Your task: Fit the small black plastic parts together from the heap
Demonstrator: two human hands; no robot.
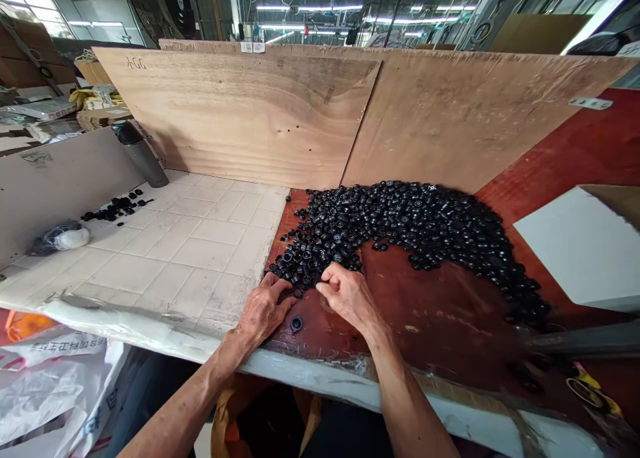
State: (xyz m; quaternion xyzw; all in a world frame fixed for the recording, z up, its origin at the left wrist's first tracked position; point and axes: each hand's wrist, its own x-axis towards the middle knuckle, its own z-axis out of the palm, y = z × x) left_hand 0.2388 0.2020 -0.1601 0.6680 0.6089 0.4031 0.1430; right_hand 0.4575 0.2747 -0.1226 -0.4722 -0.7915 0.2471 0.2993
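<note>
A large heap of small black round plastic parts [400,215] lies on the red-brown tabletop [400,305]. My left hand [264,308] rests at the heap's near left edge. Its thumb and forefinger are apart, close to a few black parts and not visibly holding any. To the right of it, my right hand [346,297] is closed, thumb against bent fingers, at the front of the heap. Whatever is in that pinch is hidden. One loose black ring-shaped part [297,323] lies on the table between my wrists.
White tiles [200,251] cover the left side, with scattered black bits [117,208], a plastic bag [60,238] and a dark bottle [140,154]. Wooden boards [250,118] wall off the back. A white box [580,245] and yellow-handled scissors [595,391] are at right.
</note>
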